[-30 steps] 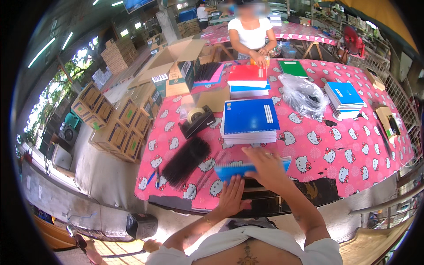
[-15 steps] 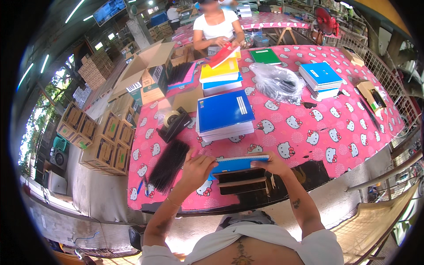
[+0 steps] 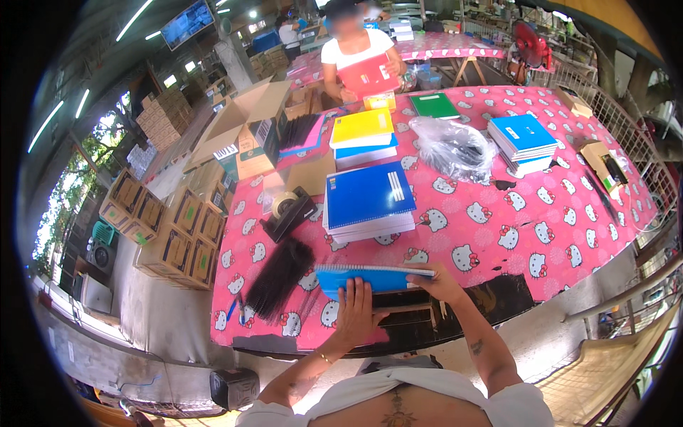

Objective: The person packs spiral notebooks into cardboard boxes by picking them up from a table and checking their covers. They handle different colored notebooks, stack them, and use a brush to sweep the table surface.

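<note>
A blue spiral notebook (image 3: 377,279) is tilted on its edge at the near side of the table, its spine with coil holes facing up. My right hand (image 3: 436,283) grips its right end, thumb on the cover. My left hand (image 3: 356,313) lies against the lower front of the cover, fingers stretched out and pointing up. Under the notebook is a dark wooden stand (image 3: 409,317), partly hidden. Left of it lies a bundle of black spiral coils (image 3: 277,280). Beyond stands a stack of blue notebooks (image 3: 371,196).
A black tape dispenser (image 3: 289,217) stands behind the coils. Farther back are a yellow notebook stack (image 3: 363,128), a plastic bag of coils (image 3: 455,151) and another blue stack (image 3: 523,139). Across the table a co-worker holds a red notebook (image 3: 368,77). Cartons (image 3: 171,249) are piled at left.
My left hand has moved from the notebook's upper left corner down and right, onto its front cover. The notebook now shows more of its cover. The co-worker has raised the red notebook.
</note>
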Motion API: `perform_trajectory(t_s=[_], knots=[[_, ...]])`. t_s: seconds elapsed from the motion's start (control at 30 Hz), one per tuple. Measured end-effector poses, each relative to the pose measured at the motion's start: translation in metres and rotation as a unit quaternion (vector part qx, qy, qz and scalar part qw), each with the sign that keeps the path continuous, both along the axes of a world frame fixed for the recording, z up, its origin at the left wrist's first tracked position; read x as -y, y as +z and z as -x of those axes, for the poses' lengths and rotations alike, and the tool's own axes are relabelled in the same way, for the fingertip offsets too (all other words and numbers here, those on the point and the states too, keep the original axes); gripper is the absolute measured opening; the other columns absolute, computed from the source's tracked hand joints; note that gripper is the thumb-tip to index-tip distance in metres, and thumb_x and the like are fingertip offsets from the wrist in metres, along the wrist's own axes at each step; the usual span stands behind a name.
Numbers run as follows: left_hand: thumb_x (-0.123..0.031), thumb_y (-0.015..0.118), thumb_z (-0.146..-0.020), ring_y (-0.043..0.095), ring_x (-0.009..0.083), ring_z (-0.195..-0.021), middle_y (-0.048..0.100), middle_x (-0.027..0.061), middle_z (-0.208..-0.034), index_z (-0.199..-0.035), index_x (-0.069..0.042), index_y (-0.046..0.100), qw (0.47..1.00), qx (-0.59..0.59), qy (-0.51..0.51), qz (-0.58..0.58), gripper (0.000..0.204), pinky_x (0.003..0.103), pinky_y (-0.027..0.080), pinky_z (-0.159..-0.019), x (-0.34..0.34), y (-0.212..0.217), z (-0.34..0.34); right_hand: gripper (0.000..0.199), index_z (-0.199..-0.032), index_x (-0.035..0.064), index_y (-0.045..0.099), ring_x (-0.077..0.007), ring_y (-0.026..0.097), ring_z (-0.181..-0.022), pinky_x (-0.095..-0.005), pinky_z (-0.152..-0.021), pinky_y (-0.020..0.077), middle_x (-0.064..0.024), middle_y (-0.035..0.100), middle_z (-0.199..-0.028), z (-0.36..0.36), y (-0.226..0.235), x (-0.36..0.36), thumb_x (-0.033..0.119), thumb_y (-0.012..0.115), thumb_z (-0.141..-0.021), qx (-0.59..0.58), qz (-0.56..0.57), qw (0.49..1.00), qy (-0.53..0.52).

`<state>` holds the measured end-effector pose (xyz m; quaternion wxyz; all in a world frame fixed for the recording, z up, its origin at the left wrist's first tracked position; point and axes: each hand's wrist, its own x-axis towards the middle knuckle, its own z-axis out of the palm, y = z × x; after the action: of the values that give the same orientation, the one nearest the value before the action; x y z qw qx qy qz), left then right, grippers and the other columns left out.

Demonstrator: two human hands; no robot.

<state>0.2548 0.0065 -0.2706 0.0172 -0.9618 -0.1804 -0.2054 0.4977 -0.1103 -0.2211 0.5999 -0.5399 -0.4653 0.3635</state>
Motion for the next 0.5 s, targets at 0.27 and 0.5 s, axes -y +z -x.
perform_trajectory(t_s=[0.27, 0.5], knots=[[-0.055, 0.048, -0.096, 0.029, 0.0490, -0.143, 0.035, 0.0330, -0.151, -0.145, 0.006, 0.039, 0.985, -0.171, 0.003, -0.014, 0.079, 0.066, 0.021, -0.113, 0.000, 0.060, -0.032, 0.032, -0.125, 0.0008, 0.066, -0.0069, 0.059, -0.089, -0.0259, -0.081, 0.0513, -0.0026, 0.071, -0.100, 0.000, 0.001, 0.004, 0.012, 0.067, -0.096, 0.025, 0.022, 0.999, -0.030], [-0.060, 0.051, -0.092, 0.028, 0.0462, -0.145, 0.035, 0.0323, -0.152, -0.145, 0.008, 0.038, 0.997, -0.035, 0.023, -0.064, 0.088, 0.064, 0.018, -0.115, -0.022, 0.069, -0.052, 0.031, -0.123, 0.0000, 0.067, -0.0062, 0.059, -0.087, -0.0254, -0.078, 0.0508, -0.0015, 0.070, -0.095, 0.003, 0.004, 0.009, 0.013, 0.068, -0.095, 0.020, 0.041, 0.999, -0.005]])
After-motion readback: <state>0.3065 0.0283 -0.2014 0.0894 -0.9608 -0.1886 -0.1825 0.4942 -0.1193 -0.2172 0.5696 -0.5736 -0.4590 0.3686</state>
